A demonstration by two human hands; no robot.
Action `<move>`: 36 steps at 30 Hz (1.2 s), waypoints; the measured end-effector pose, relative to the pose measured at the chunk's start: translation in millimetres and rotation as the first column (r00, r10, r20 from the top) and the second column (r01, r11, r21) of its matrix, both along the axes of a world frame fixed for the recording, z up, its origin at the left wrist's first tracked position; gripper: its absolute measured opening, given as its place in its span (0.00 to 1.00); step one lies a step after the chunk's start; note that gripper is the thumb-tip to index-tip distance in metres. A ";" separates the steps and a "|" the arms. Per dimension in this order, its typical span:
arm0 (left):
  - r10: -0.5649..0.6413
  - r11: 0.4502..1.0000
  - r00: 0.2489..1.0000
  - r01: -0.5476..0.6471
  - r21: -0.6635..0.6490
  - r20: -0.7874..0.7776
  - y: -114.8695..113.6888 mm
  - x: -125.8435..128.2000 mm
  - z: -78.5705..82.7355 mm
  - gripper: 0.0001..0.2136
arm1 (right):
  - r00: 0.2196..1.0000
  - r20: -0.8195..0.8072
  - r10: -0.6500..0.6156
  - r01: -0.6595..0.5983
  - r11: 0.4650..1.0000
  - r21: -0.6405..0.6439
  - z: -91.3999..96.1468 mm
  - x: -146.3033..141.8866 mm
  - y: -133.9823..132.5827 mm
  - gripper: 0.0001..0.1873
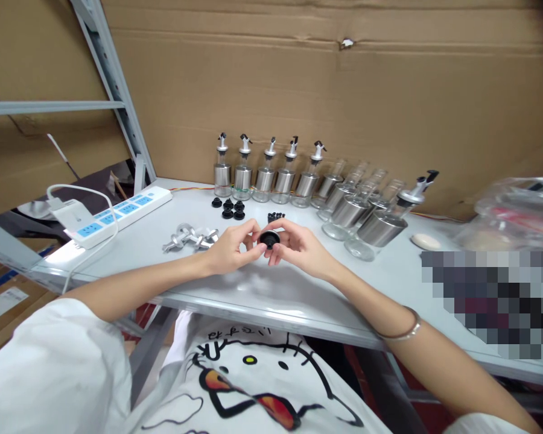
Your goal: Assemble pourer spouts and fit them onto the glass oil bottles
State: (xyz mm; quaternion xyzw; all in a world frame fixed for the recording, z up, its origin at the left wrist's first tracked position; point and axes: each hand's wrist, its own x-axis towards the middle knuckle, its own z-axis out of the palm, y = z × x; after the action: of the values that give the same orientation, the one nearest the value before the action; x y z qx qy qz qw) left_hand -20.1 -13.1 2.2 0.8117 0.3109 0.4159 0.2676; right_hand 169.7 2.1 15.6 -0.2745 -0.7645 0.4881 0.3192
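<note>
Between my two hands, above the front part of the table, is a round black ribbed stopper (269, 240), its ringed side towards me. My left hand (232, 246) pinches its left edge with thumb and fingertips. On the other side, my right hand (301, 246) grips it with the thumb below and fingers curled behind. Whether another part is joined at its back is hidden. Silver pourer spouts (187, 237) lie by my left hand. Several more black stoppers (227, 208) stand behind it, and small black caps (277, 216) sit just beyond my fingers.
Glass bottles with steel sleeves (265, 179) and pourer tops line the back; uncapped bottles (347, 212) stand to their right. One bottle with a spout (382, 228) is nearer. A power strip (122, 216) with a white cable is left, a plastic bag (516, 217) right.
</note>
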 end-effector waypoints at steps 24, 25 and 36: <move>-0.219 0.971 0.933 0.180 -0.158 -0.284 7.6 -3.7 -4.6 0.19 | 0.938 0.333 -0.096 -0.047 0.917 0.396 -2.8 -3.9 -5.5 0.07; -0.221 0.971 0.929 0.182 -0.154 -0.297 8.2 -4.0 -6.3 0.20 | 0.933 0.346 -0.096 -0.060 0.908 0.414 -3.0 -4.1 -5.7 0.07; -0.178 0.980 0.956 0.151 -0.127 -0.233 4.2 -3.3 -10.3 0.18 | 0.925 0.378 -0.030 -0.096 0.947 0.308 -1.9 -4.1 -10.8 0.08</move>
State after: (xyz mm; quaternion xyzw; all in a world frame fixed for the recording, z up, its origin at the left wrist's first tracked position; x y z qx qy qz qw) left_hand -23.4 -8.9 -8.1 0.8639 0.2946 0.2721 0.3046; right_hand 165.6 -8.6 13.7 -0.2948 -0.8852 0.3005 0.1978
